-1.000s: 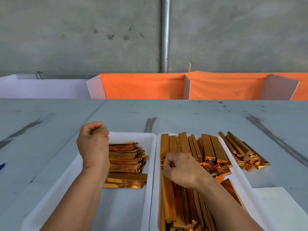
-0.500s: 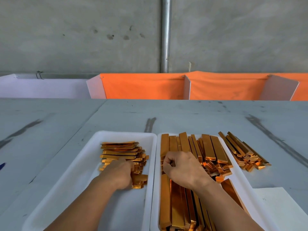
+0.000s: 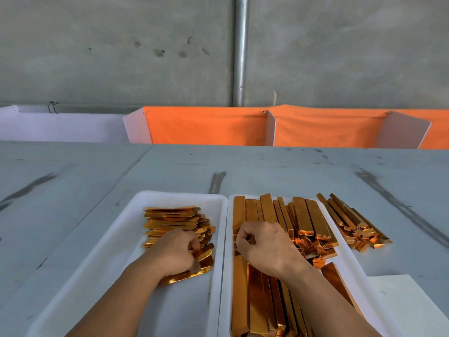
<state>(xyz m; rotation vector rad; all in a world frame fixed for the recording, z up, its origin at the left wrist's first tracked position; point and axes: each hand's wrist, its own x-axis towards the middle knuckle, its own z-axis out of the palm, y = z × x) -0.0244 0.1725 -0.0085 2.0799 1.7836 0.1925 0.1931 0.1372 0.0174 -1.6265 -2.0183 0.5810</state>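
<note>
In the left white tray (image 3: pixel 170 194), the left grip (image 3: pixel 176 251) lies on the near end of the stack of flat gold blanks (image 3: pixel 170 220). Its fingers curl round the nearest few blanks and tip their edges up off the pile. Over the right white tray (image 3: pixel 351 265), the right grip (image 3: pixel 264 246) hangs curled like a fist above the folded gold boxes (image 3: pixel 303 215). Whether it holds anything inside the curl I cannot tell.

The step in hand looks like picking up a fresh blank to fold into a box. The blanks overlap like shingles and look slippery, so the next move calls for peeling one blank clear of those the fingers have caught and lifting it off without dragging the rest askew. After that the right grip would likely need to come across and meet it, since folding seems to need both. The right tray is already crowded, so a finished box will need a place on top of the others.

A further loose pile of gold boxes (image 3: pixel 352 224) lies on the table (image 3: pixel 267 171), just beside the right tray.
</note>
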